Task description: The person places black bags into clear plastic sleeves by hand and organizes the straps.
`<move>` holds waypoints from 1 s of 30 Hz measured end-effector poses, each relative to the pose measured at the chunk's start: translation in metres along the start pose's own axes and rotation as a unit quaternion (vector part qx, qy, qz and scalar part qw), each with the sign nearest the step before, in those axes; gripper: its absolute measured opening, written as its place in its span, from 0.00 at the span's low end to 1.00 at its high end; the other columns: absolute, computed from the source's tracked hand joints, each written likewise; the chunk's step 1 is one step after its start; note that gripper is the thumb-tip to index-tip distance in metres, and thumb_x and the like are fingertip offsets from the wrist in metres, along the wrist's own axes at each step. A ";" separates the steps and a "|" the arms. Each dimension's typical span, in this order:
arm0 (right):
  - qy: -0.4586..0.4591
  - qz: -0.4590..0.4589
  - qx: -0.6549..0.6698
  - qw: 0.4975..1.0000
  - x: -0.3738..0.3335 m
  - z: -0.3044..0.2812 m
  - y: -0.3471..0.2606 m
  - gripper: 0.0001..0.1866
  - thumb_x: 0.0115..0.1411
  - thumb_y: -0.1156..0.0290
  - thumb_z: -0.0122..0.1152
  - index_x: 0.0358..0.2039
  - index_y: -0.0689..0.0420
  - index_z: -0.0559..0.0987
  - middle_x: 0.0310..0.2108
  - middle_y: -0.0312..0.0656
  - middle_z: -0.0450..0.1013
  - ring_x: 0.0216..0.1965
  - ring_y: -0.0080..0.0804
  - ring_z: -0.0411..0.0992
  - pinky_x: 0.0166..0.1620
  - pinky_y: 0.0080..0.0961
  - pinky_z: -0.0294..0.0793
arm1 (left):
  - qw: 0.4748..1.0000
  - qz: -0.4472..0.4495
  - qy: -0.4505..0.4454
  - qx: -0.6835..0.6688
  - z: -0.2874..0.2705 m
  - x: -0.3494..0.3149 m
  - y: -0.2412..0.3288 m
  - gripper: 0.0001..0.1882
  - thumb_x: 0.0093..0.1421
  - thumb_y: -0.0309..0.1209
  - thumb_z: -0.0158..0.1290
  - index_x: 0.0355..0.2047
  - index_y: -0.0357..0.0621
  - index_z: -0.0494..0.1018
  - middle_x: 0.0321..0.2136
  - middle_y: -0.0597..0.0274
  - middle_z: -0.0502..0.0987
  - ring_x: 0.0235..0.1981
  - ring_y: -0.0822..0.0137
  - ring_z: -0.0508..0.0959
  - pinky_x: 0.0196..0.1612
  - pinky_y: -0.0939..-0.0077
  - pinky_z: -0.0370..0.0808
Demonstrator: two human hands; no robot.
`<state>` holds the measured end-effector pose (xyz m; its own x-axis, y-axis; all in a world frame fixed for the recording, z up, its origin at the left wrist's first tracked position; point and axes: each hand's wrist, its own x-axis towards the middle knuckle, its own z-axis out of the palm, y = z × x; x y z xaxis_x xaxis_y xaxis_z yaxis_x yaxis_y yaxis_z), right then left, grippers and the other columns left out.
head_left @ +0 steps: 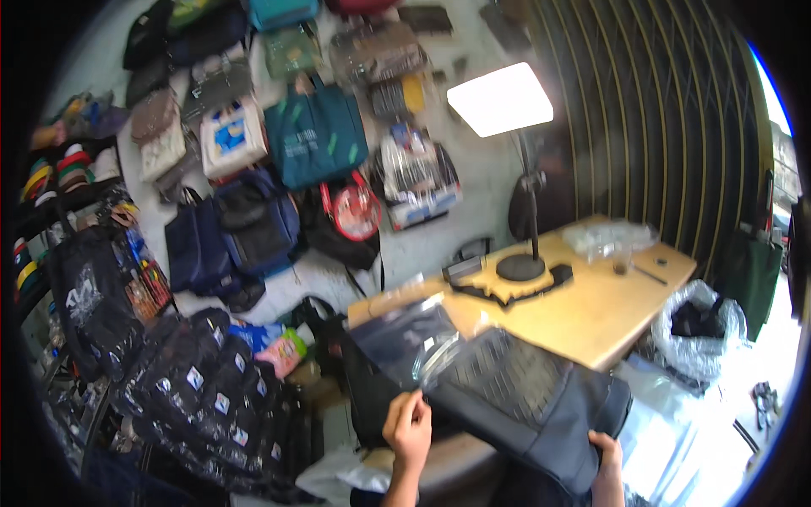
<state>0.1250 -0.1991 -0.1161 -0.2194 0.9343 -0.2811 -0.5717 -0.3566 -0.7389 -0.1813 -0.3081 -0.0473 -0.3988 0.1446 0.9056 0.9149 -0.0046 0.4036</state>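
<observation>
A black bag (562, 414) with a ribbed panel on its face lies tilted across the near edge of the wooden table. At its lower right edge, my right hand (606, 456) grips it, thumb on top and the other fingers hidden beneath. My left hand (408, 427) is closed in a pinch by the bag's left corner. What sits between those fingertips is too small to make out. Just beyond that hand lies a clear plastic sleeve (405, 334), partly over another dark item.
A lit lamp (532, 220) stands on the wooden table (583, 313), a black strap by its base. Crumpled clear plastic (608, 239) lies at the far end. Stacked black packed bags (203, 389) fill the left side. A plastic-lined bin (701, 325) stands right.
</observation>
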 end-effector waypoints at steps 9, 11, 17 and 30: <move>0.042 -0.042 -0.059 0.996 -0.031 0.042 -0.016 0.22 0.47 0.79 0.58 0.45 0.69 0.70 0.35 0.47 0.73 0.33 0.35 0.75 0.39 0.29 0.76 | 0.973 0.121 -0.194 -0.021 -0.004 0.000 0.009 0.12 0.46 0.13 0.54 0.33 0.37 0.75 0.28 0.55 0.75 0.25 0.61 0.77 0.26 0.73 0.74; 0.058 -0.057 -0.066 0.994 -0.035 0.043 -0.019 0.22 0.48 0.78 0.58 0.45 0.69 0.70 0.36 0.47 0.73 0.33 0.35 0.75 0.39 0.29 0.76 | 0.973 0.125 -0.192 -0.015 -0.009 0.012 0.006 0.11 0.49 0.15 0.52 0.34 0.37 0.75 0.28 0.54 0.75 0.26 0.62 0.77 0.26 0.74 0.74; -0.003 -0.038 -0.063 0.997 -0.026 0.021 -0.018 0.28 0.47 0.78 0.56 0.51 0.70 0.66 0.41 0.52 0.72 0.38 0.40 0.75 0.43 0.32 0.77 | 0.935 0.125 -0.312 -0.108 0.073 0.112 0.016 0.09 0.54 0.22 0.51 0.37 0.36 0.72 0.26 0.53 0.74 0.27 0.55 0.76 0.30 0.69 0.73; -0.032 -0.068 -0.078 0.994 0.023 0.000 -0.046 0.27 0.43 0.77 0.61 0.47 0.68 0.71 0.40 0.46 0.73 0.39 0.32 0.73 0.45 0.25 0.72 | 0.753 0.365 -0.544 -0.066 0.252 0.149 0.013 0.20 0.61 0.38 0.42 0.22 0.35 0.73 0.22 0.43 0.75 0.28 0.44 0.75 0.35 0.56 0.70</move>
<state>0.1464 -0.1609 -0.0892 -0.1998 0.9703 -0.1360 -0.4720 -0.2170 -0.8545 -0.2128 -0.0372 0.0599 0.5601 0.7803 0.2781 0.8226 -0.5635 -0.0755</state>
